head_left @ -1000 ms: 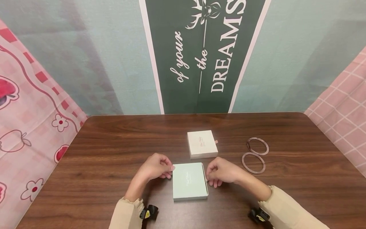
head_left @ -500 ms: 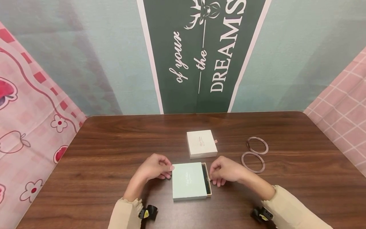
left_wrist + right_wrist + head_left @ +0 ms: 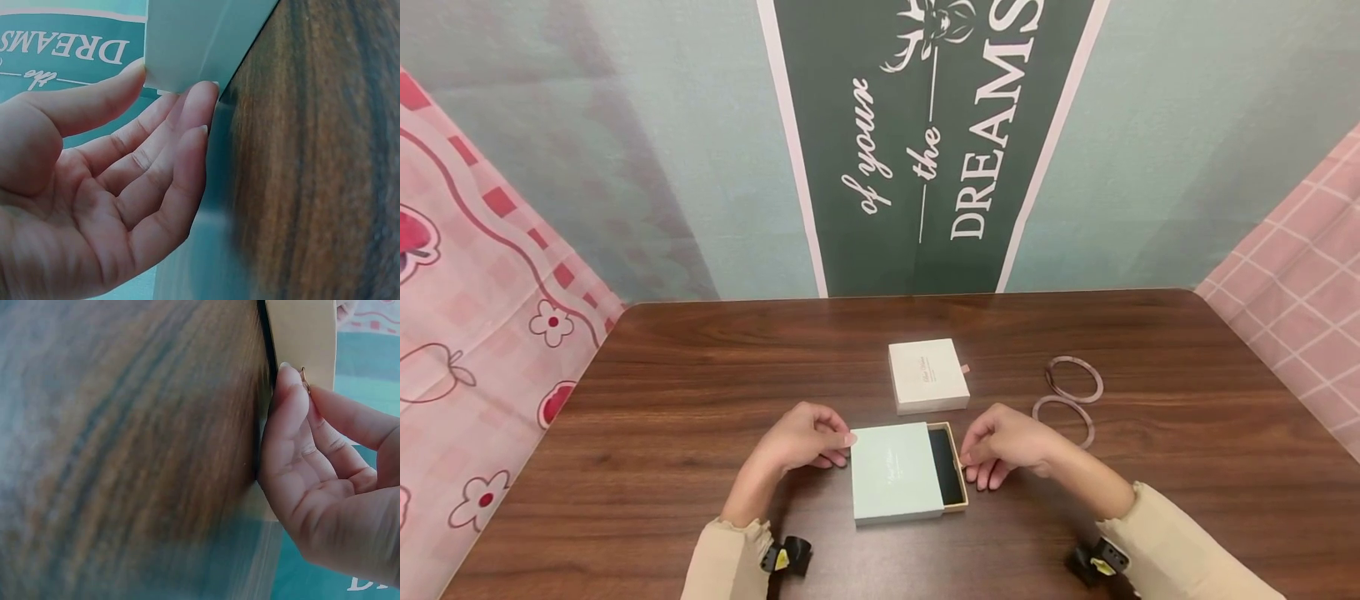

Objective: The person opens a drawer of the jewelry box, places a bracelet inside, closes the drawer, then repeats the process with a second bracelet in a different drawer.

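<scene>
My left hand [image 3: 808,437] grips the mint sleeve [image 3: 895,471] at nine o'clock; at three, my right hand [image 3: 1002,442] pinches the drawer loop [image 3: 304,376].

Brown wood-grain table [image 3: 722,350]; teal backdrop [image 3: 700,150]; pink cloths [image 3: 482,333] either side.

Mostly hidden within mint-green sleeve [image 3: 895,500]: drawer [image 3: 950,471]. Partly covered by right hand [image 3: 1006,443]: nearer bangle [image 3: 1092,429]. Cropped at head view's top edge: deer emblem [image 3: 945,25]. Illegibly small: sleeve script [image 3: 892,467].

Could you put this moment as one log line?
left hand: holds green box; right hand: pinches gold loop; drawer: partly out, black inside; white box, two bangles: on table
</scene>
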{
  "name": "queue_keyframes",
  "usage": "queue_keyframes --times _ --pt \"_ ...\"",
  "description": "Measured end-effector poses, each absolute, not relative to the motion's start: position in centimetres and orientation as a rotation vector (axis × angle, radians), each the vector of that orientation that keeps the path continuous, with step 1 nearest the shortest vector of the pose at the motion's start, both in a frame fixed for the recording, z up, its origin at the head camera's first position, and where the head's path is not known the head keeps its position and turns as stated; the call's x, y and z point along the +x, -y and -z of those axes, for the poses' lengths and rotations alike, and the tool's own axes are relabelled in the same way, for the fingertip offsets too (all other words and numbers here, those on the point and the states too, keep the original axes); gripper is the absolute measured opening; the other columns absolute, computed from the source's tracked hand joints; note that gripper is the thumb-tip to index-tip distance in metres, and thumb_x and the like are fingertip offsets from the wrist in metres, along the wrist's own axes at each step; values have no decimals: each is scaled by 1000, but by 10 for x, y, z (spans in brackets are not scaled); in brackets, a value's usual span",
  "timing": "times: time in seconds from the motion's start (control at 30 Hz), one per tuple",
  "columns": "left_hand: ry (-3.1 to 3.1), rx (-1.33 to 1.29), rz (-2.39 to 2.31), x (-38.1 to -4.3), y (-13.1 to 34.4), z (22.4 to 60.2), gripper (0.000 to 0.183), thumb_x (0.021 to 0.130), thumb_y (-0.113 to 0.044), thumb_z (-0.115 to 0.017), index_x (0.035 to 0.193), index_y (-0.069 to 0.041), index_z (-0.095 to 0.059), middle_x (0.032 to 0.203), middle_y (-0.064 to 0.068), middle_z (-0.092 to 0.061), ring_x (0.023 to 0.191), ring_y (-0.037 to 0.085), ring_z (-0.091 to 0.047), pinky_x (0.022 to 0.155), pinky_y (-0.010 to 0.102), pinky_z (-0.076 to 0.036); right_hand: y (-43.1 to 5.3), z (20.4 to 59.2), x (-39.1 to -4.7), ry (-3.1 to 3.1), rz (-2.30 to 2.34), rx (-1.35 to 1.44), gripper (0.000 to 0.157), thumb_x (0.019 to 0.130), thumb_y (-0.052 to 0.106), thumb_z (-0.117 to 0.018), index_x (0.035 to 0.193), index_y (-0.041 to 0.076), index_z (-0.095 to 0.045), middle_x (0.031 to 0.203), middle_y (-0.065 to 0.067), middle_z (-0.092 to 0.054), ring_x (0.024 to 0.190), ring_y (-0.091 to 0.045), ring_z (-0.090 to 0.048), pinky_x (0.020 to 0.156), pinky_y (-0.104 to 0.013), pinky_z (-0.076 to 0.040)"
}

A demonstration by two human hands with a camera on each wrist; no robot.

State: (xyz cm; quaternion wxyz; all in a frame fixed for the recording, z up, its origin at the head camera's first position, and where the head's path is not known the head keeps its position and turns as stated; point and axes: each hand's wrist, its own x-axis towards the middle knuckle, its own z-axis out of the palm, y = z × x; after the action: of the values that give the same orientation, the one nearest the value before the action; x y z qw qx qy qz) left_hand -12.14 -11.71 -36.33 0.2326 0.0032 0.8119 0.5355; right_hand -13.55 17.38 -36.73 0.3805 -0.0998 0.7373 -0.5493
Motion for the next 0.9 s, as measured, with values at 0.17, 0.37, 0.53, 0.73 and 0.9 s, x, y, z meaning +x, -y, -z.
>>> queue_keyframes --times 0.17,0.37,0.53,0.73,0.9 --pt "-2226 20 -1477 -121 118 365 15 84 -10 -65 87 5 -61 70 12 -65 62 20 -64 56 34 -52 -176 370 -134 -1833 1438 -219 10 81 -2 -58 82 -11 -62 65 -14 -63 52 -15 -60 48 -26 -50" --pt "-2203 22 -1509 -120 119 367 14 84 -7 -65 86 5 -60 70 12 -65 62 19 -64 56 33 -52 -179 374 -131 -1818 1457 -214 12 82 -1 -58 83 -12 -62 65 -13 -63 52 -15 -59 48 -27 -50" --pt "-2211 17 -1503 -120 119 366 13 84 -7 -65 87 5 -60 70 11 -65 62 20 -64 56 32 -52 -184 376 -131 -1811 1457 -210 12 81 -1 -58 83 -13 -61 65 -13 -62 52 -15 -60 48 -27 -51" --pt "-2207 18 -1510 -120 119 366 13 84 -7 -65 86 5 -60 70 12 -65 62 19 -64 56 32 -52 -193 377 -131 -1817 1451 -214 12 81 -1 -58 83 -12 -61 66 -13 -63 53 -15 -60 49 -27 -51" --pt "-2211 16 -1509 -119 119 367 13 84 -7 -65 86 5 -60 70 12 -65 62 19 -64 56 32 -52 -204 377 -131 -1822 1457 -226 12 81 0 -58 84 -12 -61 67 -13 -63 54 -15 -60 49 -27 -51"
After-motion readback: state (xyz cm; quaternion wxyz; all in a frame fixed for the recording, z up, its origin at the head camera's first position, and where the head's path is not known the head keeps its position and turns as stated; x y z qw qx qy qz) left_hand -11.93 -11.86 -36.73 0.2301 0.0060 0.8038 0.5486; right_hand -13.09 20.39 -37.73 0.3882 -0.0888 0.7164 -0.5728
